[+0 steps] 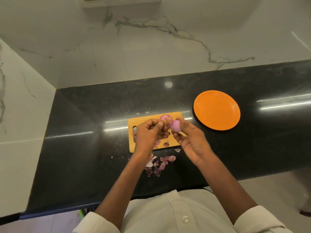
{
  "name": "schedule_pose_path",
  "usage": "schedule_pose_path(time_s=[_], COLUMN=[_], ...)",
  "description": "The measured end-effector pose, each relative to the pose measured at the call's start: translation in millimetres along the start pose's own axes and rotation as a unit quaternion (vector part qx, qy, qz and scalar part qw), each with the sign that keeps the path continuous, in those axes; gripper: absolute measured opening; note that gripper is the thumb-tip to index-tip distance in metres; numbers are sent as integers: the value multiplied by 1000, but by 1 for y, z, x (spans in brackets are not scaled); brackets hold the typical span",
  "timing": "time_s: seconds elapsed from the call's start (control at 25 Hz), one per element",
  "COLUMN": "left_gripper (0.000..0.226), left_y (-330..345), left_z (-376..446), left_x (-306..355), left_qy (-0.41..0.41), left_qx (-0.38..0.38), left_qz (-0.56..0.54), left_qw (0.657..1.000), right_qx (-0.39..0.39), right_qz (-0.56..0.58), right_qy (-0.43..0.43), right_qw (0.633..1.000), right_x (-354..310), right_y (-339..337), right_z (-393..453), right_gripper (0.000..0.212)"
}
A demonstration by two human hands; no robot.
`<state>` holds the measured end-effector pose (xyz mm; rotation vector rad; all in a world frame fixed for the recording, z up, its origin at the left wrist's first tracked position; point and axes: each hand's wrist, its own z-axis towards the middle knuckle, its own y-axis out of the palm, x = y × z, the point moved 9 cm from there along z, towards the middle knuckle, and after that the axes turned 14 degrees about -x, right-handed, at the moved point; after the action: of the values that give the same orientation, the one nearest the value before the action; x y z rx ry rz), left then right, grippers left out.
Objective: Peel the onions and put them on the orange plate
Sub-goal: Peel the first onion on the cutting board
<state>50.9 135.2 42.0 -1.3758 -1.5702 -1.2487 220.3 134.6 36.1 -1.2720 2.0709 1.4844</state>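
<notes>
You are holding a peeled onion (pixel 175 126) in your right hand (pixel 190 138), above the right part of the wooden cutting board (pixel 143 120). The right grip is pinching the onion: the thumb is lying over its top right side and the fingers are curling in beneath it. The onion is looking smooth and pale purple, with no loose skin showing on the side facing you.

Your left hand (pixel 149 133) is sitting just beside it, fingers curled inward, and its grip is pinching a bit of dry skin (pixel 165 123) between thumb and fingertips, right against the onion's left side.

A second onion (pixel 165 118), with its papery skin on, is lying on the far edge of the board, just behind your hands. A few scraps of peel (pixel 166 143) are lying on the near edge of the board, and a bigger scatter of purple peelings (pixel 159 163) is lying on the black desk (pixel 84 148) between the board and your body.

The orange plate (pixel 216 109) is sitting on the desk to the right of the board, near it but not touching, and it is carrying nothing. White marble wall (pixel 151 47) is rising behind the desk.
</notes>
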Motion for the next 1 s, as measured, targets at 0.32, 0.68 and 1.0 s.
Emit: schedule_pose_path(time_s=[0.32,0.68,1.0], left_gripper=[20,13,11], left_y=[71,142,162], left_z=[53,114,127], left_x=[-6,-4,-12], left_qy=[7,1,-13], left_qx=[-34,-68,-33], left_qz=[140,141,94], left_qw=[989,988,995], right_qx=[53,62,54], right_qz=[48,-118,-138], right_qy=[90,46,65], right_qw=[993,990,987], right_x=[-33,-110,-124], right_y=[-68,-117,-144], right_z=[21,49,62], right_gripper=[41,21,26])
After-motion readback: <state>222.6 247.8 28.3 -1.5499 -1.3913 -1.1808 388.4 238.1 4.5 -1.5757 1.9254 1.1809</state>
